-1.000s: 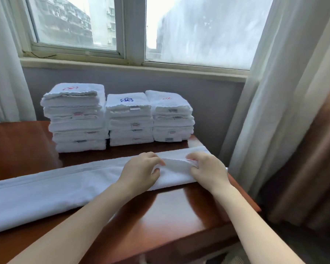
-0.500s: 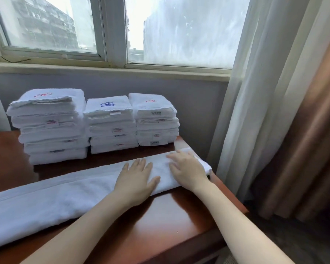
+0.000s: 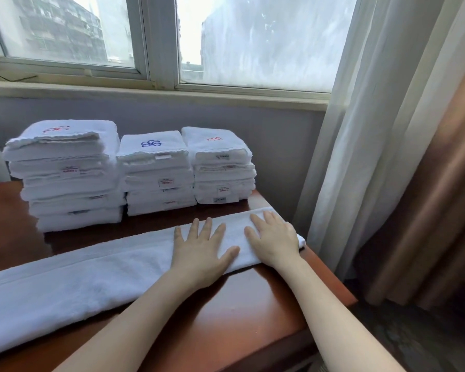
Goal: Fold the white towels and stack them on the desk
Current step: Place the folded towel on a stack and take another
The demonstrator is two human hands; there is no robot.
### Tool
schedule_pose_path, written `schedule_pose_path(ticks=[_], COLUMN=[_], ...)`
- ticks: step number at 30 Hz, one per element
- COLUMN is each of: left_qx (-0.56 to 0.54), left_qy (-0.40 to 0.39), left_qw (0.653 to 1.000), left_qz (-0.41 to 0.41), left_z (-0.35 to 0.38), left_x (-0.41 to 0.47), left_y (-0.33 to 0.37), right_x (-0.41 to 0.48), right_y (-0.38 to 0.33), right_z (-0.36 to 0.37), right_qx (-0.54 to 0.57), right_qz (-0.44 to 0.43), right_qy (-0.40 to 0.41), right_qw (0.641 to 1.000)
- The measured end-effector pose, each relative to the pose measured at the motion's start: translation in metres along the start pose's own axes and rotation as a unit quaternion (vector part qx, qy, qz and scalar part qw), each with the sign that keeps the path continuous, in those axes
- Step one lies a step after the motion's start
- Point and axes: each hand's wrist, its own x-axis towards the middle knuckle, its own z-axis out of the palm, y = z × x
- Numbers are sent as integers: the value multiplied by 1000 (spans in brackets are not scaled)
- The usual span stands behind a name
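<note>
Moved: both hands, which pinched the towel's right end a second ago, now lie flat on it; the towel itself has hardly shifted.
Desk (image 3: 239, 318): reddish wood, bare on the near side of both wrists, with its right corner just past the right hand.
Long towel (image 3: 91, 280): folded lengthwise into a narrow band. It lies under both palms and runs far out to the left of the left hand.
Stacks: three piles of folded white towels, left stack (image 3: 67, 181), middle stack (image 3: 156, 178) and right stack (image 3: 220, 170), stand beyond the fingertips, apart from the band.
Left hand (image 3: 202, 251): flat, fingers spread, pressing the band and gripping nothing.
Right hand (image 3: 273, 240): flat, just beside the left hand, pressing the towel's end.
Progress: seemingly well along. Many towels are folded and stacked; this one looks to need its crosswise folds, then a place on a stack.
</note>
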Motion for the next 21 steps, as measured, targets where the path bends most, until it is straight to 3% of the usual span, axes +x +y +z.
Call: schedule_pose_path(ticks=[9, 21], left_qx=[-12, -23], left_qy=[22, 41], left_qw=[1000, 999], left_qz=[12, 27], left_z=[3, 4], left_x=[-2, -4], left_y=[-6, -11], right_x=[-10, -12], right_y=[5, 4], right_z=[-5, -6], right_qx=[30, 136], right_qz=[140, 160], right_qy=[110, 137], right_qw=[984, 968])
